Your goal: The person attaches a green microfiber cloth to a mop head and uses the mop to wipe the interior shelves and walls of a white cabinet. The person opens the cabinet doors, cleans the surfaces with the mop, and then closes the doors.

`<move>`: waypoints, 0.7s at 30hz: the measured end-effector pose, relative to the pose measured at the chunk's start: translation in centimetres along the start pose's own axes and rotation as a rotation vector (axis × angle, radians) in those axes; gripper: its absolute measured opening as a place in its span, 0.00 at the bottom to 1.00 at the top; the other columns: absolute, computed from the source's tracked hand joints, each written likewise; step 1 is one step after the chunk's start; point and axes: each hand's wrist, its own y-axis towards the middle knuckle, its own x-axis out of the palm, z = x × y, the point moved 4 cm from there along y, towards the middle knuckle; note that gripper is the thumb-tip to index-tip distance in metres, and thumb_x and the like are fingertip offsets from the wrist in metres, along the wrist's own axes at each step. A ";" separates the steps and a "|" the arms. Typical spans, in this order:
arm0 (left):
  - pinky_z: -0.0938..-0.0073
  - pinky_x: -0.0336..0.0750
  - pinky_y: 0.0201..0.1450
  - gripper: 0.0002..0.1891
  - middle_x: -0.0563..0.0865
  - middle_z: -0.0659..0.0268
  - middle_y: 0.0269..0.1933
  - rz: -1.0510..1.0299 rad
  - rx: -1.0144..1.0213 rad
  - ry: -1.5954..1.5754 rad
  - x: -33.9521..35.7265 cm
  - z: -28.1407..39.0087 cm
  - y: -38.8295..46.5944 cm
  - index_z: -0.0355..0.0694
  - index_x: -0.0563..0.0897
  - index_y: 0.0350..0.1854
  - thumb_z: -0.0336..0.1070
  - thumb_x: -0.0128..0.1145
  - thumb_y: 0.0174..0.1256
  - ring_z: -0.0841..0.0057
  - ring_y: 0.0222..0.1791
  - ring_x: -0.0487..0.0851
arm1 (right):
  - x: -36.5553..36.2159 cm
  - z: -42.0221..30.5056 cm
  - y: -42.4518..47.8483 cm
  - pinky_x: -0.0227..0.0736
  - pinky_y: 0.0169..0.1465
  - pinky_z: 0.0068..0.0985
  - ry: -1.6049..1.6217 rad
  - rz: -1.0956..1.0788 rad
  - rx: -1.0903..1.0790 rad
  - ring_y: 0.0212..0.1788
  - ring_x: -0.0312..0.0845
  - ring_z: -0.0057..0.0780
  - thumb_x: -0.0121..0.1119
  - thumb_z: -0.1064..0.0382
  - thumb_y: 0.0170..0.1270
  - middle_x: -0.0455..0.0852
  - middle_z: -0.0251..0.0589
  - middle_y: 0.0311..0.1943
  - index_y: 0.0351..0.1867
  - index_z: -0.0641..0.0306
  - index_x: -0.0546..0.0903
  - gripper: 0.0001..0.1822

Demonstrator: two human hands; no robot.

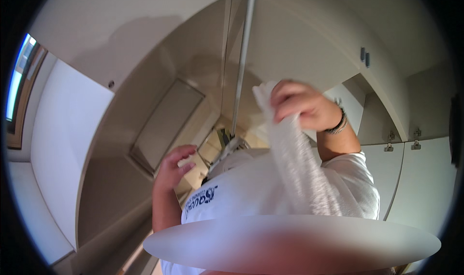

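Observation:
My right hand [302, 103] is raised, with a dark band and a bracelet at the wrist, and grips a white textured cloth [290, 148]. The cloth hangs in a long strip from the fingers in front of my white T-shirt [246, 181], and its lower end goes out of sight behind a blurred area. Lower and to the left, my left hand [177, 166] is held up with bent fingers and a gap between fingers and thumb. I see nothing held in it.
A metal pole [243, 57] runs upward between pale cabinet panels [290, 36]. On the right are white cupboard doors [378, 173] with metal hinges [389, 144]. A framed window [21, 86] is at the far left, beside a white panel [69, 104].

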 end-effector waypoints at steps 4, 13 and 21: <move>0.69 0.70 0.46 0.16 0.79 0.55 0.42 -0.615 0.519 -0.287 3.0 12.7 1.6 0.31 0.77 0.40 0.35 0.60 0.51 0.63 0.46 0.76 | 2.4 -3.8 1.9 0.67 0.37 0.26 -0.359 -0.056 -0.047 0.33 0.70 0.37 0.62 0.65 0.43 0.73 0.38 0.32 0.34 0.62 0.79 0.13; 0.72 0.72 0.33 0.12 0.79 0.59 0.32 -0.592 0.002 -0.073 7.3 11.3 1.7 0.35 0.77 0.32 0.36 0.62 0.47 0.68 0.32 0.79 | 6.7 -8.5 5.0 0.67 0.46 0.38 0.813 -0.360 -0.399 0.41 0.72 0.53 0.49 0.55 0.60 0.78 0.51 0.37 0.39 0.72 0.76 0.18; 0.74 0.70 0.19 0.12 0.76 0.65 0.24 -0.147 0.915 0.394 4.7 16.5 2.8 0.40 0.73 0.27 0.27 0.58 0.37 0.70 0.19 0.75 | 9.2 -9.6 4.0 0.65 0.29 0.33 0.637 -0.624 -0.671 0.24 0.70 0.43 0.53 0.59 0.54 0.74 0.44 0.21 0.18 0.66 0.72 0.13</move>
